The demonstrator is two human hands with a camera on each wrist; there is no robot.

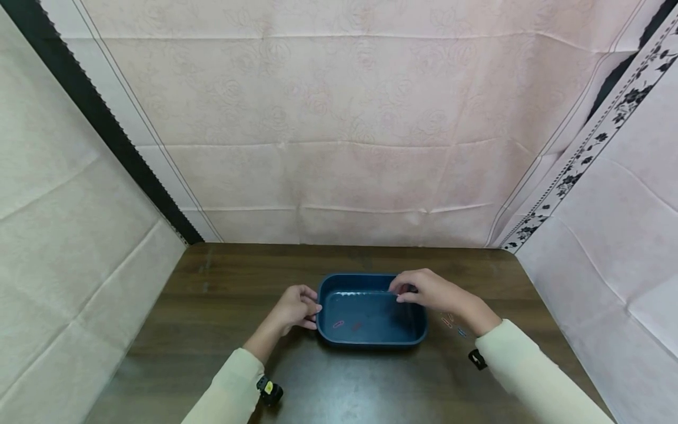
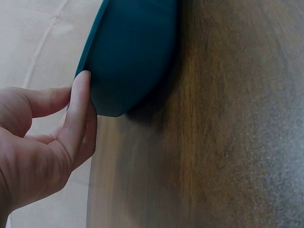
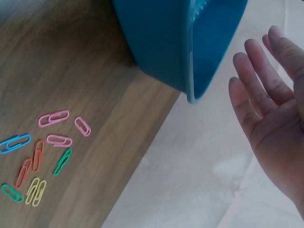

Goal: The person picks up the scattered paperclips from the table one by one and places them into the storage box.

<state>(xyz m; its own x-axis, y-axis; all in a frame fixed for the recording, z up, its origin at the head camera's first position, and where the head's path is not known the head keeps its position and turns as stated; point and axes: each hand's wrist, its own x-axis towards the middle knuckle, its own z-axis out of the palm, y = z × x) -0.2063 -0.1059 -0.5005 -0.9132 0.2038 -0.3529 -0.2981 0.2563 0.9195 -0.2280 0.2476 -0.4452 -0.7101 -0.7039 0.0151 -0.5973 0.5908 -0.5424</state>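
Observation:
A dark blue rectangular tray (image 1: 371, 343) rests on the table. My left hand (image 1: 296, 307) pinches its left rim between thumb and fingers, also seen in the left wrist view, where the hand (image 2: 52, 128) is at the tray's edge (image 2: 128, 52). Inside lie a pink paper clip (image 1: 338, 324) and a red paper clip (image 1: 357, 325). Above the tray's right side hovers my right hand (image 1: 429, 288), thumb and forefinger close together. In the right wrist view the other fingers of that hand (image 3: 275, 114) are loosely bent; whether anything sits between the fingertips is hidden.
Several coloured paper clips lie on the brown wooden table right of the tray: pink (image 3: 53, 118), blue (image 3: 15, 143), red (image 3: 38, 156), green (image 3: 62, 161) and yellow (image 3: 36, 192). Pale cloth (image 1: 328, 118) hangs behind the table and on both sides.

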